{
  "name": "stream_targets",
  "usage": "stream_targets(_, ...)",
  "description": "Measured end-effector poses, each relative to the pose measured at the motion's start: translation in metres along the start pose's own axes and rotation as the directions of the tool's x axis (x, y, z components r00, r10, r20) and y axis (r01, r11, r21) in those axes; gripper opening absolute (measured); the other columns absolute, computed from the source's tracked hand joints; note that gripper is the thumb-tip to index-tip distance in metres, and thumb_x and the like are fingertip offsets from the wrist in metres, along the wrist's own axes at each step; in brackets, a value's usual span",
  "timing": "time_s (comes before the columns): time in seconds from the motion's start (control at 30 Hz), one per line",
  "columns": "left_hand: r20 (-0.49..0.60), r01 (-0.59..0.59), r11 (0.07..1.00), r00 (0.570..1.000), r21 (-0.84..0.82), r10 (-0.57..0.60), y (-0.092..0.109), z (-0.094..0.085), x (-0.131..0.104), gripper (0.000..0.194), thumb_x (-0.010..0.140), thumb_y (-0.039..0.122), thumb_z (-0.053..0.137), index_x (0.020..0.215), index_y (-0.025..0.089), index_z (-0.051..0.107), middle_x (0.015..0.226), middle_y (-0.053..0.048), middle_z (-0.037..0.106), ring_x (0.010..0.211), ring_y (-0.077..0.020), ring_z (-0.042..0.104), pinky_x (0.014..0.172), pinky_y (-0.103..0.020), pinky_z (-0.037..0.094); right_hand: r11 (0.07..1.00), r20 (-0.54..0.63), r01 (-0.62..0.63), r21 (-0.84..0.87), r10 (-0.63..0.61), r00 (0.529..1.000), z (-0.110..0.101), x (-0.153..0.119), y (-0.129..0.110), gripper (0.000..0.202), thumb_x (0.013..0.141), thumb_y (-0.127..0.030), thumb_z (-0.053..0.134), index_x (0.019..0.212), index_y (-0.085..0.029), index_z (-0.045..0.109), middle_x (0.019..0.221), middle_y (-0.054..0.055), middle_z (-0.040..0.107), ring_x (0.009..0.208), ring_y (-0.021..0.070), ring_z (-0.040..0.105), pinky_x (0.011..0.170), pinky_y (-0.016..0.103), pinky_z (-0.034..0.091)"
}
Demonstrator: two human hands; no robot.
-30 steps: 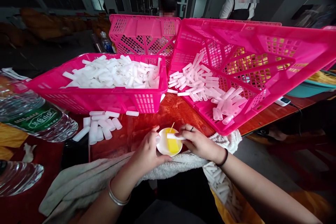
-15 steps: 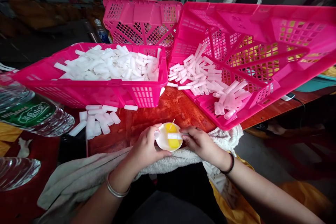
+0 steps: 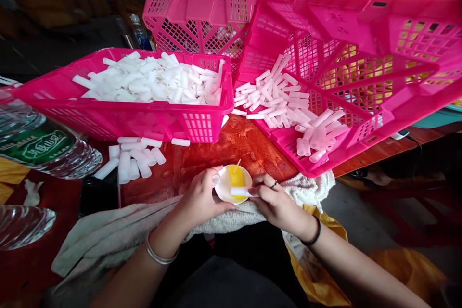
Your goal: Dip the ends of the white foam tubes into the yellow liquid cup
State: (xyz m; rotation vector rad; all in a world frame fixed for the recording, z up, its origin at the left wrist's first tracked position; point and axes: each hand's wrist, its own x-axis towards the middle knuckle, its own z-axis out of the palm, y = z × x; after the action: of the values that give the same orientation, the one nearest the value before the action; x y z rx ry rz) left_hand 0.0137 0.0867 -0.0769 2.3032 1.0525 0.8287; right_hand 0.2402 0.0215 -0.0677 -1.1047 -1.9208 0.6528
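Observation:
My left hand [image 3: 202, 193] curls at the left side of a small white dish [image 3: 224, 189], its thumb along the near rim. A short white tube [image 3: 215, 180] is held in its fingers, one open end showing. In the dish lies a flat yellow piece [image 3: 236, 177] with a thin pale stick [image 3: 237, 166] rising from it. My right hand [image 3: 277, 202] pinches another white tube [image 3: 239, 192] sideways over the yellow piece; whether it touches is unclear. A whitish towel [image 3: 231, 221] lies under and in front of the dish.
A pink basket [image 3: 144, 118] heaped with white tubes stands at left; loose tubes [image 3: 135, 159] lie before it. At right, a tilted pink basket [image 3: 361, 14] holds more tubes. Water bottles [image 3: 43, 142] stand far left. People are behind the baskets.
The view has shifted slightly. My right hand has turned a little, and the tube in it now sits lower over the dish, nearer the near rim. My left hand keeps its hold.

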Motion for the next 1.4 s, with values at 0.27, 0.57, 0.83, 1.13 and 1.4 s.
stream_targets(0.27, -0.01, -0.017, 1.0, 1.0, 0.005, 0.017, 0.003, -0.002, 0.003, 0.084, 0.051, 0.032, 0.093, 0.117, 0.02, 0.042, 0.12, -0.012, 0.06, 0.111, -0.0319, 0.059, 0.095, -0.045, 0.049, 0.998, -0.018, -0.015, -0.064, 0.014, 1.0, -0.003, 0.0, -0.001, 0.011, 0.095, -0.021, 0.052, 0.102, -0.02, 0.06, 0.1, 0.01, 0.057, 0.094, 0.0213, 0.059, 0.081, 0.036, 0.053)
stream_targets(0.57, 0.002, -0.003, 1.0, 1.0, 0.02, 0.003, 0.002, -0.002, 0.004, 0.085, 0.05, 0.033, 0.093, 0.117, 0.021, 0.043, 0.121, -0.012, 0.06, 0.11, -0.0318, 0.059, 0.095, -0.045, 0.049, 0.99, -0.035, -0.099, -0.103, 0.095, 0.995, -0.002, -0.009, 0.006, 0.02, 0.095, -0.023, 0.054, 0.114, -0.02, 0.056, 0.1, 0.009, 0.062, 0.088, 0.0208, 0.064, 0.076, 0.034, 0.056)
stream_targets(0.83, -0.034, -0.054, 0.995, 0.998, 0.078, 0.057, 0.005, -0.014, 0.004, 0.052, 0.075, 0.042, 0.072, 0.11, 0.019, 0.041, 0.13, -0.019, 0.046, 0.114, -0.0319, 0.053, 0.091, -0.045, 0.048, 0.974, -0.151, 0.141, -0.178, -0.169, 0.974, -0.004, -0.009, 0.012, 0.018, 0.091, -0.012, 0.055, 0.106, -0.022, 0.059, 0.107, 0.01, 0.061, 0.096, 0.0224, 0.062, 0.079, 0.037, 0.055)
stream_targets(1.13, 0.082, -0.293, 0.91, 0.956, 0.295, 0.282, 0.043, -0.05, 0.01, 0.022, 0.096, 0.022, 0.041, 0.116, 0.018, 0.05, 0.099, -0.01, 0.062, 0.091, -0.0258, 0.06, 0.079, -0.038, 0.051, 0.978, -0.135, -0.063, 0.201, 0.092, 0.987, -0.023, 0.013, -0.043, 0.02, 0.092, -0.024, 0.059, 0.112, -0.023, 0.061, 0.097, 0.006, 0.065, 0.085, 0.0185, 0.064, 0.072, 0.029, 0.055)
stream_targets(1.4, 0.31, -0.007, 0.984, 0.949, -0.181, 0.063, 0.111, -0.025, -0.014, 0.01, 0.09, 0.024, 0.048, 0.082, 0.023, 0.054, 0.076, -0.002, 0.065, 0.066, -0.0196, 0.062, 0.057, -0.028, 0.049, 0.95, -0.173, 0.113, -0.292, -0.168, 0.97, -0.013, 0.003, -0.074, 0.028, 0.095, -0.018, 0.039, 0.068, -0.024, 0.041, 0.053, -0.001, 0.046, 0.048, 0.016, 0.046, 0.05, 0.031, 0.037)
